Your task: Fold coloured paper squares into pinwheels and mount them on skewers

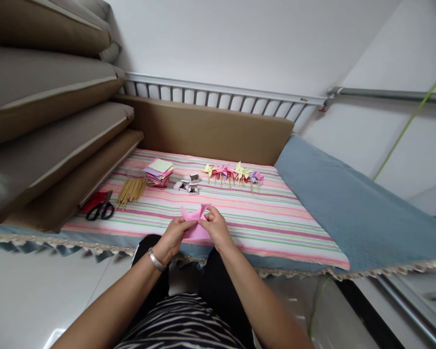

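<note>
Between my two hands is a pink sheet of paper [196, 231], its upper corners standing up and its lower part flat. My left hand [175, 234] pinches it from the left, thumb toward the middle. From the right, my right hand [216, 226] grips it, and both thumbs meet near the paper's centre. Beyond the hands lie small open boxes [193, 190], their contents too small to make out. Several finished paper pinwheels [241, 172] on sticks, yellow, pink and purple, lie in a row behind and to the right.
Left of the boxes sit a stack of coloured paper [159, 173], a bundle of wooden sticks [131, 191] and black-handled scissors [101, 209] by a red piece [91, 200]. Large cushions [54, 121] pile up at the left. A striped cloth [276, 223] covers the surface; blue fabric [349, 194] slopes at right.
</note>
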`<state>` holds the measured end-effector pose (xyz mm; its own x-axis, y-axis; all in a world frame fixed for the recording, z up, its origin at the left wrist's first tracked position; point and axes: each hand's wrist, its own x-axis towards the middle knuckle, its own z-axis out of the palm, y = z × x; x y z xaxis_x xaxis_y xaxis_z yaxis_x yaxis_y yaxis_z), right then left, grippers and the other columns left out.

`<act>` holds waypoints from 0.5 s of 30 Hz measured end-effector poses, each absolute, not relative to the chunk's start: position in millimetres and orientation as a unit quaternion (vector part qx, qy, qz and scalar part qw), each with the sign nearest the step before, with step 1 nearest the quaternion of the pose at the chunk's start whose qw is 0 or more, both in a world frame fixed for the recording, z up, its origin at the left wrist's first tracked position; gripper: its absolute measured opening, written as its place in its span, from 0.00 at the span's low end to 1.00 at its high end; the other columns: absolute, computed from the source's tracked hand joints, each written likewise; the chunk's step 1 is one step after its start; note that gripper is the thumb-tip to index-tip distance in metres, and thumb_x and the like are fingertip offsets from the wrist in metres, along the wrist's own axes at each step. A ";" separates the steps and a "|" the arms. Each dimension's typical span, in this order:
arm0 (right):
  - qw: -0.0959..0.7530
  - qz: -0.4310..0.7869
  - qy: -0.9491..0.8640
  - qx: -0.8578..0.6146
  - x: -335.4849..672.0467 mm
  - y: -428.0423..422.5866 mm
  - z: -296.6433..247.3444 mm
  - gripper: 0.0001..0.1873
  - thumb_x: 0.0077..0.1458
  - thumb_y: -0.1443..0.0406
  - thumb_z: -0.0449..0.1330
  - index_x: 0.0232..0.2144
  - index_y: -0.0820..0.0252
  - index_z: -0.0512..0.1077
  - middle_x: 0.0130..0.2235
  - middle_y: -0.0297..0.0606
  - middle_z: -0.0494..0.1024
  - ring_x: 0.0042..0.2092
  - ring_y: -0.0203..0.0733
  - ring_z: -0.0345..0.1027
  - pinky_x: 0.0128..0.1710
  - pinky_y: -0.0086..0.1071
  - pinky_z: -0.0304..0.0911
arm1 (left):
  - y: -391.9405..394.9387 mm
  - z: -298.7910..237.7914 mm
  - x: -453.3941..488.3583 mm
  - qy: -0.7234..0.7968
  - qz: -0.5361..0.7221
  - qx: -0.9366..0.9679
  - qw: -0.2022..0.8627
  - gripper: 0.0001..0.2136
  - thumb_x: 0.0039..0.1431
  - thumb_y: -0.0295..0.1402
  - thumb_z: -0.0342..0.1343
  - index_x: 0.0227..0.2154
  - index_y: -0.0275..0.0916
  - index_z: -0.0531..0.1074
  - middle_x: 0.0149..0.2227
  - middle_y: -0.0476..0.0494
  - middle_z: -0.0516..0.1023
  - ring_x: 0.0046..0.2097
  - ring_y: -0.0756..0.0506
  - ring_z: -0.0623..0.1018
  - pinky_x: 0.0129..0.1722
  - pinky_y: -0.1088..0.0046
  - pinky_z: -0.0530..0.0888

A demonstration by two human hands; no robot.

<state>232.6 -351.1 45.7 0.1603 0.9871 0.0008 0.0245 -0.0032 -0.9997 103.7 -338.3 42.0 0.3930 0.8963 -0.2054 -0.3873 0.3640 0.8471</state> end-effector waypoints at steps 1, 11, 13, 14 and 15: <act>0.534 0.453 -0.462 -0.544 230.7 -350.6 45.6 0.22 0.39 0.64 0.59 0.41 0.59 0.65 0.21 0.24 0.67 0.21 0.32 0.59 0.22 0.26 0.53 | -338.0 42.6 104.6 0.355 0.433 0.359 0.747 0.10 0.35 0.32 0.67 0.22 0.33 0.77 0.20 0.46 0.76 0.24 0.51 0.71 0.29 0.75 0.65; 0.503 0.176 -0.647 -0.545 248.3 -375.6 38.9 0.22 0.53 0.63 0.56 0.51 0.57 0.63 0.45 0.43 0.73 0.43 0.42 0.69 0.45 0.39 0.65 | -317.1 49.2 84.6 0.432 0.457 0.305 0.716 0.10 0.30 0.29 0.66 0.14 0.34 0.69 0.13 0.54 0.66 0.18 0.55 0.63 0.20 0.78 0.59; 0.455 0.084 -0.717 -0.521 251.2 -383.0 35.8 0.23 0.52 0.66 0.57 0.52 0.55 0.63 0.54 0.45 0.67 0.51 0.45 0.64 0.52 0.43 0.61 | -311.1 49.9 82.3 0.439 0.454 0.296 0.716 0.10 0.30 0.29 0.65 0.16 0.34 0.69 0.14 0.55 0.66 0.18 0.54 0.63 0.20 0.77 0.60; 0.432 0.047 -0.741 -0.513 251.2 -384.8 34.5 0.23 0.52 0.68 0.57 0.52 0.55 0.63 0.57 0.46 0.63 0.54 0.46 0.61 0.54 0.44 0.59 | -308.4 50.2 82.2 0.441 0.453 0.293 0.717 0.10 0.30 0.29 0.65 0.17 0.34 0.69 0.15 0.55 0.66 0.19 0.54 0.64 0.20 0.77 0.61; 0.413 0.016 -0.755 -0.509 250.3 -384.8 33.5 0.23 0.52 0.69 0.56 0.51 0.55 0.64 0.59 0.46 0.59 0.56 0.47 0.58 0.55 0.45 0.58 | -305.9 50.4 82.5 0.442 0.452 0.291 0.718 0.10 0.30 0.29 0.65 0.17 0.35 0.69 0.15 0.55 0.66 0.19 0.54 0.64 0.21 0.77 0.62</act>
<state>250.3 -384.8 33.5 -0.1413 0.7812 0.6080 0.7553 0.4822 -0.4440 82.5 -305.9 50.4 0.2005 0.9066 -0.3714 -0.3911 0.4216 0.8181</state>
